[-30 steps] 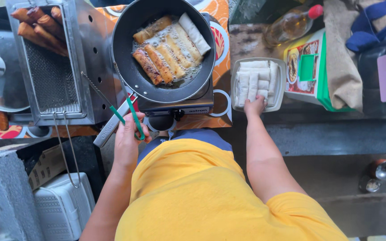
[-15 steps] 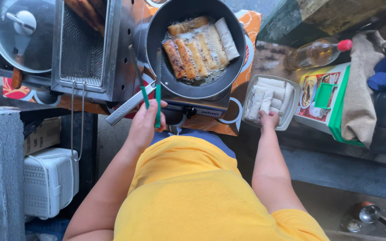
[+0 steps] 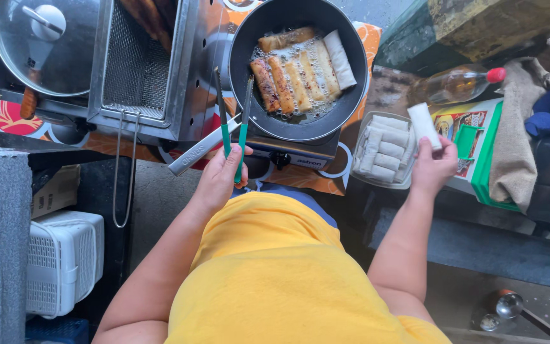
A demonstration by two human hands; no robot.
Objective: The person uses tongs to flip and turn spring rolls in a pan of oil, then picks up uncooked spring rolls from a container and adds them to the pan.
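Note:
My left hand grips green-handled tongs whose tips hover at the left rim of a black frying pan. Several spring rolls fry in oil there, most browned, one still white at the right. My right hand holds one raw white spring roll, lifted just above and right of a clear plastic tray filled with more raw rolls. The pan sits on a small portable stove.
A metal fryer basket with browned rolls and a pot with a glass lid stand at the left. An oil bottle, a green box and folded cloths lie at the right. A white crate sits below.
My right hand picked a raw roll out of the tray and lifted it to the right. The view shifted, and my left hand with the tongs rose toward the pan's rim.

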